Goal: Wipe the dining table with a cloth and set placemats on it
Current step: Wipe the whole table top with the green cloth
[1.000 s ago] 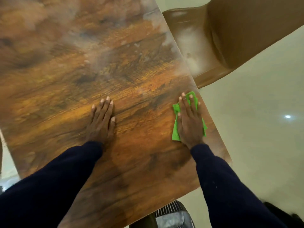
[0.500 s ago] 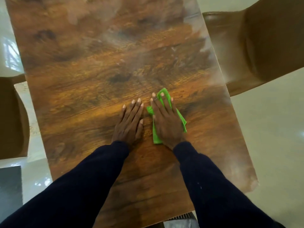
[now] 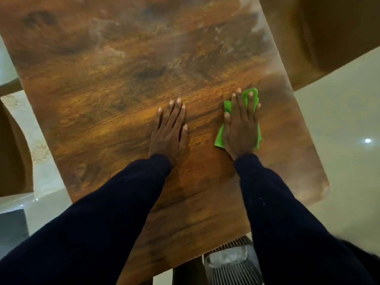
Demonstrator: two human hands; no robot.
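Note:
The dining table (image 3: 115,83) has a glossy brown wood-grain top that fills most of the view. My right hand (image 3: 241,128) lies flat on a green cloth (image 3: 220,138), pressing it onto the table's right half; green edges show around the fingers and wrist. My left hand (image 3: 169,130) rests flat on the bare wood a hand's width to the left, fingers together, holding nothing. Both arms wear dark navy sleeves. No placemats are in view.
A brown chair (image 3: 329,38) stands at the table's right side, another brown chair (image 3: 12,145) at the left. A grey slatted chair seat (image 3: 232,264) sits below the near edge. Pale glossy floor (image 3: 339,161) surrounds the table.
My right hand has slid the green cloth to the right, away from my left hand, after sweeping it leftward earlier. The left hand has stayed planted on the table.

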